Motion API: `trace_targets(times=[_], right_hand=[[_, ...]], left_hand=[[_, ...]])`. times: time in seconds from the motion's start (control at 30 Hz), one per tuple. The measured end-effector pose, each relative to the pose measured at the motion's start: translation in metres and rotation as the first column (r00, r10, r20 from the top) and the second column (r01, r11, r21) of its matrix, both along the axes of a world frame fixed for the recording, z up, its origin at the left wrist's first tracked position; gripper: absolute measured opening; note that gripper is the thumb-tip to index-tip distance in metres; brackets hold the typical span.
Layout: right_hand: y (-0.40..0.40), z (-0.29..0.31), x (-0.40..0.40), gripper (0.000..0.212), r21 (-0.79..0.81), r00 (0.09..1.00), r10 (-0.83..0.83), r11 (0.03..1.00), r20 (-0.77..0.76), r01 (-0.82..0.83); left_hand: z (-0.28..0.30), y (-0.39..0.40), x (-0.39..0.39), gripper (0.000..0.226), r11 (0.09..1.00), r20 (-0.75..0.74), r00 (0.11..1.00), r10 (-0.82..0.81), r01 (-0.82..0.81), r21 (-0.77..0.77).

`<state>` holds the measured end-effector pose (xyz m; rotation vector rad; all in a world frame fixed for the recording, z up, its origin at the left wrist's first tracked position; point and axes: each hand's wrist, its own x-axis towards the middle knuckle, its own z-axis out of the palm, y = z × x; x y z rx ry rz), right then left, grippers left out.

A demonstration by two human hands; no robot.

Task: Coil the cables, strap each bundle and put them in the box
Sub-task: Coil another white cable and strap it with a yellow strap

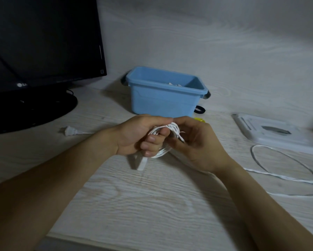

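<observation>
The left hand (137,136) has its fingers curled around a small coil of white flat cable (163,140) and grips it just above the pale wood-grain surface (152,205). The right hand (193,144) touches the same coil from the other side, and its fingers seem to pinch a thin white tie on the loops, though this part is blurred. A white connector end (140,163) hangs below the coil.

This bundle looks coiled and is probably now being strapped. The open light-blue plastic box (163,93) stands just behind the hands, and something white already lies inside it. A loose white cable (286,176) lies uncoiled in a wide loop at the right, and a white plug with its cord (72,131) lies at the left, so more coiling is left.

The way from the hands to the box is short and open. A black monitor (43,42) stands far left, and a flat white device (275,134) lies at the right.
</observation>
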<state>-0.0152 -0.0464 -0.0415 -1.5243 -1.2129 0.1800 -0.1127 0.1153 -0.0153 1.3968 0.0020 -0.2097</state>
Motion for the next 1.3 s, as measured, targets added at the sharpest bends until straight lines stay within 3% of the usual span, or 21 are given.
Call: trace_targets(times=[0.2,0.3,0.47,0.8,0.97,1.1,1.2,1.3], right_hand=[[-0.004,0.006,0.002,0.027,0.026,0.987,0.025,0.999,-0.161,-0.021],[-0.008,0.010,0.002,0.036,0.056,0.970,0.040,0.998,-0.242,-0.028],[-0.006,0.010,-0.005,0.032,0.045,0.981,0.012,0.999,-0.195,-0.004],[-0.009,0.009,-0.008,0.028,0.029,0.979,0.043,0.999,-0.201,-0.038],[-0.011,0.009,-0.009,0.023,-0.074,0.999,-0.044,0.996,0.017,0.045],[-0.011,0.013,-0.009,0.024,0.010,0.988,-0.109,0.994,0.111,0.109],[-0.012,0.017,-0.009,0.030,0.136,0.975,-0.209,0.971,0.079,0.197],[-0.012,0.018,-0.008,0.030,0.168,0.950,-0.292,0.948,0.114,0.271]], left_hand=[[0.001,0.000,-0.001,0.027,0.982,0.040,0.994,-0.106,0.111,-0.150],[0.000,0.000,-0.001,0.025,0.965,0.083,0.988,-0.132,0.147,-0.218],[0.002,0.006,-0.002,0.024,0.956,0.086,0.978,-0.192,0.206,-0.209],[0.006,0.003,-0.008,0.035,0.987,0.023,0.991,-0.134,0.131,0.093],[0.011,0.007,-0.015,0.039,0.948,-0.007,0.992,-0.128,0.125,0.293],[0.013,0.008,-0.014,0.044,0.936,-0.063,0.990,-0.128,0.142,0.321],[0.013,0.004,-0.016,0.052,0.850,-0.129,0.981,-0.148,0.192,0.491],[0.009,-0.005,-0.015,0.050,0.831,-0.087,0.986,-0.141,0.166,0.531]])
